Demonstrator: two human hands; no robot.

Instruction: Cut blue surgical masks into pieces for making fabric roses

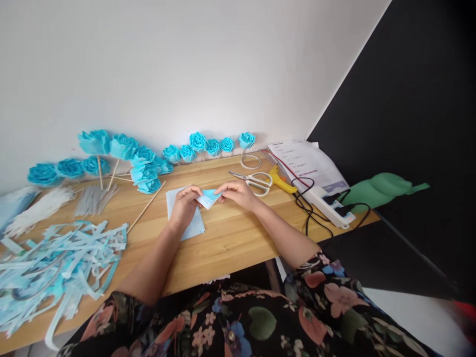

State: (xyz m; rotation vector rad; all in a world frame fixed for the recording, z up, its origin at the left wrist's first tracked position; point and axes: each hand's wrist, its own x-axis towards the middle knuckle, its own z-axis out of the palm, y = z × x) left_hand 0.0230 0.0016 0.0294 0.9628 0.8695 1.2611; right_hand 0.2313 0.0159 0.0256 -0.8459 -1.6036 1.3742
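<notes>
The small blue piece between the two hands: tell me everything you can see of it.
The small blue piece looks thin and paper- or fabric-like, pale with a brighter blue area at its upper right. It seems folded, narrowing to a point at the bottom. The left hand pinches its left end and the right hand its right, fingers hiding both ends. It appears held above the wooden table, near the pale sheets.

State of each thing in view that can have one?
Left hand, pinching the blue sheet
Right hand, pinching its other side
Blue sheet, folded to a point
Scissors, lying down, apparently closed
Yellow glue gun, lying down
Power strip, plugs inserted
Black cable, looped
Blue strips, heaped
Blue flowers, ruffled
</notes>
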